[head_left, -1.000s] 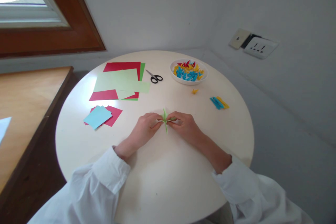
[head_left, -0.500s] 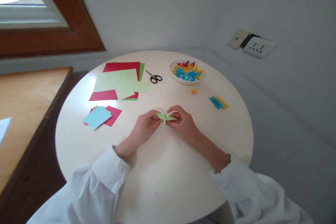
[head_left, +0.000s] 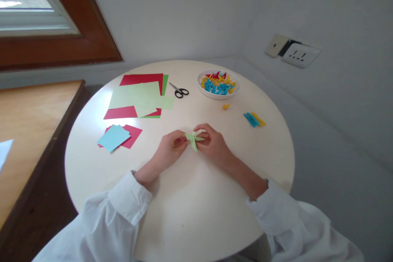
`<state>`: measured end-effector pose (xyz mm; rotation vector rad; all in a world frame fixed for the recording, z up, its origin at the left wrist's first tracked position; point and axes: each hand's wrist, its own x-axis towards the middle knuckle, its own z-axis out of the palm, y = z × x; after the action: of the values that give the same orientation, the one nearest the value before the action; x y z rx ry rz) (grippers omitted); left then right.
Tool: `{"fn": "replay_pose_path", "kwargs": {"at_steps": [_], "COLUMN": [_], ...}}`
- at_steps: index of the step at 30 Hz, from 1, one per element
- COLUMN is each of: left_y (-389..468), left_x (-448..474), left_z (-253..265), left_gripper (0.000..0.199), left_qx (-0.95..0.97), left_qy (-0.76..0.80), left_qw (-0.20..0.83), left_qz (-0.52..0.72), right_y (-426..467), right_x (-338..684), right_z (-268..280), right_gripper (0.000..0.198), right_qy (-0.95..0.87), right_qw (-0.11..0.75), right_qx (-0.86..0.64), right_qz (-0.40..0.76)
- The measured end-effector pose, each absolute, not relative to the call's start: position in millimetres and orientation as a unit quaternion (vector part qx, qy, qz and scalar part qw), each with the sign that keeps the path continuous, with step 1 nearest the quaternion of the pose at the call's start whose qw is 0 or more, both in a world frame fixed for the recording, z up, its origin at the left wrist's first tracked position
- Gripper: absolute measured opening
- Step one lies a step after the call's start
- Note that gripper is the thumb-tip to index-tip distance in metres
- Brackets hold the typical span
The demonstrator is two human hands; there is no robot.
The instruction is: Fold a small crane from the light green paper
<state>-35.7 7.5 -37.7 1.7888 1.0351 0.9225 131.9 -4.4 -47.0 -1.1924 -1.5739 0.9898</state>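
Note:
A light green origami crane (head_left: pixel 193 140) with spread, pointed flaps is held between my two hands, over the middle of the round white table (head_left: pixel 190 208). My left hand (head_left: pixel 172 146) pinches its left side between thumb and fingers. On the other side, my right hand (head_left: pixel 215 145) is closed on the right point, its index finger arched over the top. Parts of the folded paper are hidden behind my fingers. Beyond my right hand lies a small yellow origami crane (head_left: pixel 226 107).
A white bowl (head_left: pixel 201 91) holds many red, yellow and blue paper cranes. Black-handled scissors (head_left: pixel 180 91) lie beside large coloured sheets (head_left: pixel 135 94). Small blue squares (head_left: pixel 114 137) rest on pink squares (head_left: pixel 134 135) at left. Folded blue strips (head_left: pixel 251 120) and yellow strips (head_left: pixel 258 118) lie at right.
The green crane has turned slightly between my fingers, its near point swinging to the right and looking wider. Both hands stay nearly in place.

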Motion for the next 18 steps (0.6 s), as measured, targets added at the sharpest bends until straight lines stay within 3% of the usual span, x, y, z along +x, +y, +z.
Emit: {"fn": "replay_pose_path", "kwargs": {"at_steps": [12, 18], "left_y": [7.0, 7.2], "left_x": [-33.0, -33.9], "left_z": [-41.0, -41.8], "left_gripper": [0.010, 0.005], "left_qx": [0.706, 0.717], "left_qy": [0.404, 0.416], "left_qw": [0.437, 0.396], "left_qz": [0.383, 0.394], "right_y": [-2.8, -5.0], "right_x": [129.1, 128.0], "right_z": [-42.6, -41.3], "right_gripper": [0.029, 0.032], "right_qy": [-0.617, -0.646], "right_qw": [0.466, 0.463], "right_qx": [-0.476, -0.475], "right_qz": [0.418, 0.378]}}
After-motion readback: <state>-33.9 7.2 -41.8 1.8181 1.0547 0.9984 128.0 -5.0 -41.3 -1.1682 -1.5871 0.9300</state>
